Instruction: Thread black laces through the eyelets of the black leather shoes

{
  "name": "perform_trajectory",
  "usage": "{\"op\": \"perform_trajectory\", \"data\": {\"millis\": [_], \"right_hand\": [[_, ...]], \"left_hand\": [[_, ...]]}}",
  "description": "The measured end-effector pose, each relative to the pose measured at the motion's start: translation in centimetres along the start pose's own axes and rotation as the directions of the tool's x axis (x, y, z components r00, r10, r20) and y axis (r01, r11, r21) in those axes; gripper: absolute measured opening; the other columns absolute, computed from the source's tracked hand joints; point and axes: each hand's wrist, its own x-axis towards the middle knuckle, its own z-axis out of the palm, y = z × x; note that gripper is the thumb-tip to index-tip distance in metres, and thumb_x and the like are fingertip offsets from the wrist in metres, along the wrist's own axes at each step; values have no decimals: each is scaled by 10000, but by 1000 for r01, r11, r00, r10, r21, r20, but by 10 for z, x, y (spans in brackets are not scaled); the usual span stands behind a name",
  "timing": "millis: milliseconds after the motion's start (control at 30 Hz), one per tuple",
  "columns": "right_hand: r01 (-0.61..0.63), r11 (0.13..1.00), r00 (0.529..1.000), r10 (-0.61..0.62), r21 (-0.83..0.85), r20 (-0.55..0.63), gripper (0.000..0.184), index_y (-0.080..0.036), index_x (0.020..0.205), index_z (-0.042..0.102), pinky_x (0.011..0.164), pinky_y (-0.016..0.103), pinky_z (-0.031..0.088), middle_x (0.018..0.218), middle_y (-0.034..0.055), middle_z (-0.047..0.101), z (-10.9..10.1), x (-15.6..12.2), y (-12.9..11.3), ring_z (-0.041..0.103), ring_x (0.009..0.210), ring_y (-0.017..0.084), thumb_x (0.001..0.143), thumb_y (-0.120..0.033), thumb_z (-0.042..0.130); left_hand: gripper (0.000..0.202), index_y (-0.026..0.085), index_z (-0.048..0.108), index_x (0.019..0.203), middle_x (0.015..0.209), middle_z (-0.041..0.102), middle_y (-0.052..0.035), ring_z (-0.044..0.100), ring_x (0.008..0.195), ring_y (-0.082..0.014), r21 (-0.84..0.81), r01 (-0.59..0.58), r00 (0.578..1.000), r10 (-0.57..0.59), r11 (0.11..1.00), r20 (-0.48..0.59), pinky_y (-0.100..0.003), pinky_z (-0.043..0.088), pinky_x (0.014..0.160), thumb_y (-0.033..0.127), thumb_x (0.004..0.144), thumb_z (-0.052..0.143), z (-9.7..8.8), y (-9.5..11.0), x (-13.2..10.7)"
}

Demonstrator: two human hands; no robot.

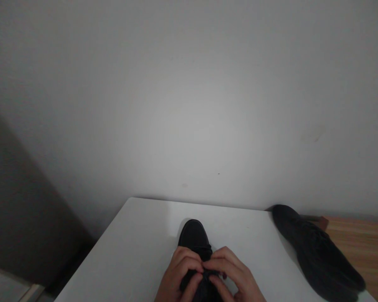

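Note:
A black shoe (193,235) rests on the white table, its toe pointing toward the wall. Over its lacing my left hand (182,272) bends its fingers in a pinch from the left side. My right hand (231,274) pinches from the right, with its fingertips almost meeting those of the left. Both seem to grip the dark shoelace, which is hard to separate from the black shoe between the fingers. The heel end of the shoe runs out of the frame below.
A second black laced shoe (318,251) lies at the table's right side, angled toward the wall. Beyond it is a wood-grain surface (362,247). The white tabletop (122,251) meets a pale wall (192,105); a dark gap lies past its left edge.

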Motion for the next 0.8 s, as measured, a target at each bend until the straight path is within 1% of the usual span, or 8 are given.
{"op": "perform_trajectory", "data": {"millis": [133,200,300,367,467,567,667,800], "right_hand": [[37,999,998,-38,-23,-41,325,-249,1061,659,548,194,506,837,30,643,1,0,-2,624,665,137,887,-18,512],[30,999,999,-31,-38,-34,334,-247,1058,649,576,193,513,853,25,620,1,-1,-1,621,685,134,868,-5,516],[-31,996,999,33,-85,26,375,-243,1109,630,711,239,553,956,48,580,7,-5,4,646,840,176,799,-33,621],[-55,991,998,57,-123,5,367,-240,1064,624,705,246,548,963,46,545,14,-9,8,633,839,182,762,-32,617],[-30,990,998,23,-135,-57,354,-246,970,590,649,221,515,925,28,512,23,-13,14,606,780,158,746,14,503],[-35,995,999,33,-92,-20,358,-258,955,551,665,223,495,936,21,498,22,-14,12,595,805,161,738,24,507],[-127,992,991,127,-7,31,335,-266,912,506,676,240,467,943,13,494,13,-13,7,570,810,166,745,22,543],[-219,963,975,208,156,83,251,-260,852,476,686,268,437,917,12,500,4,-8,0,538,784,170,804,-22,537]], "left_hand": [[112,233,589,981,929,676,-60,629,903,-201,-16,4,1000,-4,1000,9,-309,512,794,251,1014,483,-1,0,-1],[127,233,583,981,932,670,-62,627,905,-200,-25,7,1000,-6,1000,12,-307,510,795,269,1022,468,-1,1,-1],[146,232,583,969,933,657,-60,621,898,-200,-30,14,1000,-13,999,18,-306,506,789,314,1022,474,-1,0,-2],[143,235,584,955,940,652,-56,616,906,-200,-31,6,1000,-5,999,25,-304,498,794,337,1012,503,-2,-2,-2],[111,244,581,951,969,649,-48,611,932,-196,-47,2,999,0,999,38,-298,481,817,327,1003,528,-3,-3,-2],[120,255,576,952,993,637,-46,610,941,-196,-105,57,997,-52,993,48,-299,469,829,352,1003,527,-5,-2,-4],[220,249,573,900,1003,625,-54,606,934,-207,-212,145,988,-132,966,76,-305,458,812,438,996,516,-7,-2,-5],[347,220,578,770,974,613,-62,592,867,-199,-328,182,983,-162,927,88,-295,431,755,481,987,505,-10,-5,-7]]}}
